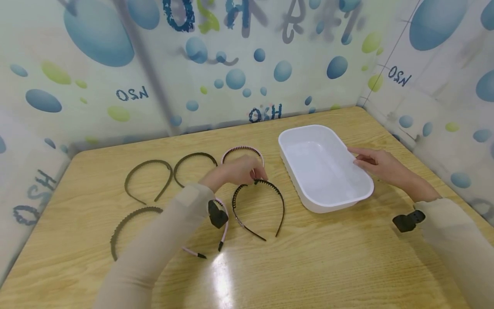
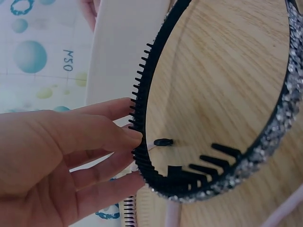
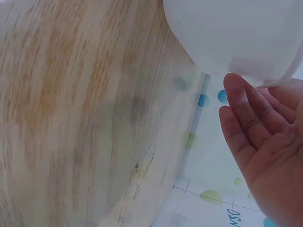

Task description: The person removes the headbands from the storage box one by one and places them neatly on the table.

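A black toothed headband with a silver glittery outer face (image 2: 267,156) is pinched between the thumb and fingers of my left hand (image 1: 244,168). In the head view the headband (image 1: 283,207) is right of several others, its two ends toward me. My right hand (image 1: 386,168) grips the right side rim of a white plastic tray (image 1: 320,165). In the right wrist view its fingers (image 3: 236,90) lie against the outside of the tray wall, while the thumb is partly hidden behind the rim. Nothing lies inside the tray.
Two dark headbands, one farther left (image 1: 148,162) and one nearer the middle (image 1: 197,153), lie at the back. Beside them is a pink-and-black headband (image 1: 242,147). A wavy dark headband (image 1: 123,223) and a pink headband (image 1: 225,229) are partly covered by my left arm. Patterned walls (image 1: 231,116) border the table.
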Available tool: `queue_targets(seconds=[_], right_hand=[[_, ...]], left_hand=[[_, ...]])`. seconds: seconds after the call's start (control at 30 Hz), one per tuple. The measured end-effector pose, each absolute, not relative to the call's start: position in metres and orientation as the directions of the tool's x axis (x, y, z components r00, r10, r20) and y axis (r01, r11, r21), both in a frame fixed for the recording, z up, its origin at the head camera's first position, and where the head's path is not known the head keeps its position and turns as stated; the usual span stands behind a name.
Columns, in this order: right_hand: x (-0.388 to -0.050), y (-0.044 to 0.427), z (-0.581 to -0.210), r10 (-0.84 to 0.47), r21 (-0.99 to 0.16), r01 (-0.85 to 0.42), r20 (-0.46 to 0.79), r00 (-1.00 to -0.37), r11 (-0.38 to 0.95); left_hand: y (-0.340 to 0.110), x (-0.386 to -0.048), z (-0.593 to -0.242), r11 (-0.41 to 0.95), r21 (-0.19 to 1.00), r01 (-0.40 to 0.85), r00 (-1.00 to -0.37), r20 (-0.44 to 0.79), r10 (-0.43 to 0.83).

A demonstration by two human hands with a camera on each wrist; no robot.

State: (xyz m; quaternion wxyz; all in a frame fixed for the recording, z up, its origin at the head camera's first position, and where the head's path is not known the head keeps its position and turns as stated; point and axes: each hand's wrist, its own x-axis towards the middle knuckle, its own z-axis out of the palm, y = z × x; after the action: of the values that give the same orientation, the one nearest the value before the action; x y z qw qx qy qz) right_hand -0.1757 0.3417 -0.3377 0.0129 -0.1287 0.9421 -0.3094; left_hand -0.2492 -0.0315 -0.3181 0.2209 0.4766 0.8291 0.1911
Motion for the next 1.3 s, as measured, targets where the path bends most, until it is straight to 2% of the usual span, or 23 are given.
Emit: queue_targets(seconds=[0.43,1.3], right_hand=[[-0.175,0.341,-0.337,-0.243,-0.587,-0.224,0.048,-0.969,0.778],[-0.175,0.342,-0.339,-0.238,-0.593,-0.219,0.047,-0.970,0.775]], left_hand=[[-0.029,-0.248,-0.330,0.480,0.519,0.707,-0.444,-0.203,0.873],[-0.026,-0.244,-0.339,0.501,0.516,0.694,-0.481,-0.184,0.857]])
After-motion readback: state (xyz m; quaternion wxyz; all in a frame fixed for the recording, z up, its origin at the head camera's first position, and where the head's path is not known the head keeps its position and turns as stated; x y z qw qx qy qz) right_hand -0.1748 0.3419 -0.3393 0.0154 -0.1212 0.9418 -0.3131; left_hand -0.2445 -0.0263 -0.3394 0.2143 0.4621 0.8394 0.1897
